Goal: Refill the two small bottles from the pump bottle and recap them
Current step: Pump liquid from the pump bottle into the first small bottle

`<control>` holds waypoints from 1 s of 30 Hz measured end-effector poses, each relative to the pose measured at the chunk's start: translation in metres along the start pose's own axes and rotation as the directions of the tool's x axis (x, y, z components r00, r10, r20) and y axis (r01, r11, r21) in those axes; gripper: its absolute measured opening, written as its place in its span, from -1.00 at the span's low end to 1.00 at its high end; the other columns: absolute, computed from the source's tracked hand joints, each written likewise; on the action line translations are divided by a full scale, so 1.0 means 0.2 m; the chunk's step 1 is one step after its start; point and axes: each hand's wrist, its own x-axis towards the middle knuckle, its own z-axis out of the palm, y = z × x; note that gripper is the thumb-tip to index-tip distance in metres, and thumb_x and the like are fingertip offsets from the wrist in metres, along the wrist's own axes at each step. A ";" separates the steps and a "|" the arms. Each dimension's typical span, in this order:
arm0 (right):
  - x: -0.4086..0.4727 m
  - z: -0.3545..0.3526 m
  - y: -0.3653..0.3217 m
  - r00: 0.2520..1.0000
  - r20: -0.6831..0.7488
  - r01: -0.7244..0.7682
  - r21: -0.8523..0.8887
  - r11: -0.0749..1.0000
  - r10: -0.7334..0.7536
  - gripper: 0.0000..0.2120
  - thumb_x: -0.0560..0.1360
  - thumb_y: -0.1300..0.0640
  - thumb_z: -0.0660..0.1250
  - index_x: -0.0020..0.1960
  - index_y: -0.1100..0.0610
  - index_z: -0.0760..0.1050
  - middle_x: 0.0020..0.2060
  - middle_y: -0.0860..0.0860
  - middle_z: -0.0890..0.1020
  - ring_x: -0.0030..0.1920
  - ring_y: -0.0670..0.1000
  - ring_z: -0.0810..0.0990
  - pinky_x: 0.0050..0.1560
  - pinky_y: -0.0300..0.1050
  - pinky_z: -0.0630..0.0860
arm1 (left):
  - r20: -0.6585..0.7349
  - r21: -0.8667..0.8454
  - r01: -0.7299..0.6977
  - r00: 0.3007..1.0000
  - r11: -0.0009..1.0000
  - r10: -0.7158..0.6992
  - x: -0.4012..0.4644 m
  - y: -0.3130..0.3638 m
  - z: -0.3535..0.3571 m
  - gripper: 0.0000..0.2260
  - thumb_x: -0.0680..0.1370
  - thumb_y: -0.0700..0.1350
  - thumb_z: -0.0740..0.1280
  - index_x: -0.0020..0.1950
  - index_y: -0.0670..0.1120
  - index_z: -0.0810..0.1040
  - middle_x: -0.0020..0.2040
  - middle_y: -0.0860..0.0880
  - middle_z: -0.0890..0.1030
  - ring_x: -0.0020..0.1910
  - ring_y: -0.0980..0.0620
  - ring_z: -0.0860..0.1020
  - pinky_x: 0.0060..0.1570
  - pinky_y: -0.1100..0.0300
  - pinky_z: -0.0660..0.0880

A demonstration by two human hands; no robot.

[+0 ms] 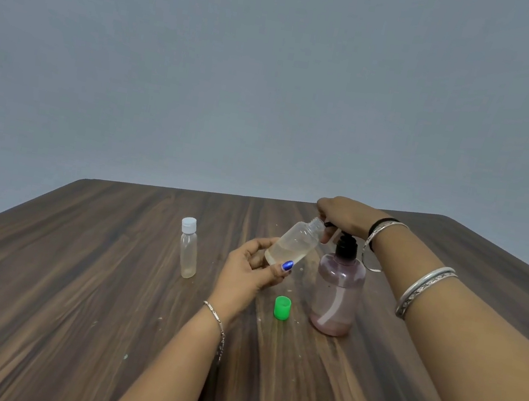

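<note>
My left hand (254, 269) grips the base of a small clear uncapped bottle (294, 244), tilted so its open neck points at the black pump nozzle. A little pale liquid lies in it. My right hand (345, 217) rests on top of the black pump head of the pink translucent pump bottle (338, 292), which stands upright on the table; its fingers curl over the nozzle. A green cap (282, 307) lies on the table just left of the pump bottle. A second small clear bottle (188, 248) with a white cap stands upright further left.
A dark wood-grain table (66, 307) carries everything; its far edge runs behind the hands. A plain grey wall fills the background. Bangles sit on my right forearm, a thin bracelet on my left wrist.
</note>
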 end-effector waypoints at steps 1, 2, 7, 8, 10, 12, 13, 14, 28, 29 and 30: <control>0.01 0.00 0.00 1.000 0.000 -0.001 0.012 1.000 0.001 -0.76 0.57 0.24 -0.04 -0.27 0.12 0.20 -0.04 0.29 0.64 -0.24 0.08 0.37 -0.27 -0.17 0.23 | 0.002 0.015 -0.001 1.000 1.000 0.001 0.00 0.00 0.00 -0.70 0.43 -0.40 0.37 0.08 -0.12 0.50 0.00 -0.14 0.63 0.02 -0.09 0.57 -0.16 0.28 0.59; 0.01 0.00 0.01 1.000 -0.004 -0.007 0.033 0.999 0.007 -0.77 0.56 0.22 -0.04 -0.26 0.13 0.21 -0.12 0.26 0.64 -0.26 0.07 0.37 -0.26 -0.15 0.24 | 0.005 0.032 -0.002 1.000 1.000 0.002 0.01 0.00 0.00 -0.69 0.43 -0.40 0.37 0.10 -0.13 0.50 0.02 -0.16 0.63 0.02 -0.07 0.57 -0.14 0.27 0.59; 0.02 0.00 0.01 1.000 -0.011 -0.024 0.093 0.995 0.026 -0.78 0.55 0.20 -0.04 -0.26 0.14 0.23 -0.31 0.14 0.60 -0.28 0.08 0.37 -0.24 -0.12 0.25 | 0.013 0.059 0.006 1.000 0.998 -0.007 0.01 -0.01 0.00 -0.67 0.42 -0.39 0.38 0.15 -0.16 0.50 0.00 -0.14 0.64 -0.05 0.00 0.58 -0.15 0.27 0.59; 0.01 0.00 0.01 1.000 -0.012 -0.017 0.088 0.996 0.018 -0.78 0.55 0.20 -0.04 -0.26 0.14 0.22 -0.28 0.16 0.61 -0.30 0.07 0.37 -0.25 -0.13 0.25 | 0.010 0.051 0.006 1.000 0.999 -0.007 0.01 -0.01 0.00 -0.67 0.42 -0.39 0.38 0.13 -0.14 0.50 -0.01 -0.12 0.64 -0.05 0.00 0.59 -0.15 0.27 0.59; 0.00 0.01 0.01 1.000 -0.007 -0.004 0.061 0.998 0.005 -0.76 0.56 0.24 -0.04 -0.28 0.13 0.20 -0.18 0.23 0.63 -0.30 0.06 0.37 -0.28 -0.16 0.24 | 0.002 0.045 0.008 1.000 0.999 -0.008 0.01 -0.02 0.00 -0.67 0.42 -0.40 0.37 0.13 -0.14 0.50 -0.01 -0.11 0.64 -0.06 0.02 0.58 -0.15 0.28 0.59; -0.01 0.02 0.02 1.000 -0.013 -0.007 0.060 0.998 0.007 -0.76 0.56 0.24 -0.03 -0.29 0.13 0.20 -0.13 0.25 0.63 -0.31 0.05 0.37 -0.30 -0.17 0.24 | -0.001 0.044 0.011 1.000 0.999 -0.011 0.00 -0.02 0.00 -0.66 0.42 -0.40 0.37 0.16 -0.18 0.49 0.00 -0.13 0.64 -0.06 0.02 0.58 -0.17 0.29 0.58; -0.01 0.03 0.02 1.000 -0.014 -0.014 0.079 0.997 0.015 -0.76 0.55 0.22 -0.03 -0.28 0.13 0.22 -0.15 0.22 0.63 -0.33 0.03 0.37 -0.30 -0.16 0.24 | 0.000 0.039 0.011 1.000 0.999 -0.011 0.00 -0.02 -0.01 -0.67 0.42 -0.40 0.37 0.15 -0.17 0.50 -0.01 -0.12 0.64 -0.06 0.01 0.58 -0.18 0.29 0.58; -0.02 0.02 0.03 1.000 -0.013 -0.022 0.090 0.996 0.024 -0.76 0.55 0.21 -0.03 -0.28 0.13 0.23 -0.17 0.20 0.62 -0.35 0.02 0.37 -0.30 -0.16 0.23 | 0.003 0.032 0.013 1.000 0.999 -0.013 0.00 -0.02 -0.01 -0.68 0.42 -0.40 0.37 0.12 -0.14 0.50 -0.01 -0.11 0.64 -0.05 -0.02 0.59 -0.18 0.28 0.58; -0.02 0.00 0.00 1.000 -0.023 -0.008 0.051 0.999 0.009 -0.75 0.55 0.24 -0.05 -0.30 0.13 0.20 -0.23 0.21 0.60 -0.37 0.00 0.31 -0.33 -0.16 0.20 | 0.039 0.022 0.031 0.999 0.999 -0.032 0.00 0.00 0.01 -0.70 0.43 -0.37 0.37 0.07 -0.06 0.51 0.02 -0.13 0.64 0.02 -0.13 0.60 -0.15 0.25 0.59; -0.01 0.00 0.00 1.000 -0.022 -0.008 0.046 0.999 0.009 -0.75 0.55 0.24 -0.05 -0.30 0.12 0.18 -0.27 0.20 0.60 -0.37 0.01 0.30 -0.33 -0.16 0.19 | 0.038 0.020 0.023 0.999 1.000 -0.024 0.00 0.00 0.01 -0.70 0.43 -0.37 0.37 0.07 -0.06 0.51 0.01 -0.12 0.65 0.03 -0.14 0.60 -0.15 0.26 0.59; 0.00 0.00 0.00 1.000 -0.021 -0.014 0.058 0.998 0.016 -0.75 0.55 0.23 -0.04 -0.30 0.12 0.18 -0.32 0.17 0.59 -0.37 0.01 0.30 -0.33 -0.15 0.19 | 0.035 0.016 0.019 0.999 1.000 -0.019 0.00 0.01 0.01 -0.71 0.43 -0.37 0.37 0.06 -0.07 0.51 0.00 -0.11 0.65 0.03 -0.14 0.59 -0.16 0.26 0.59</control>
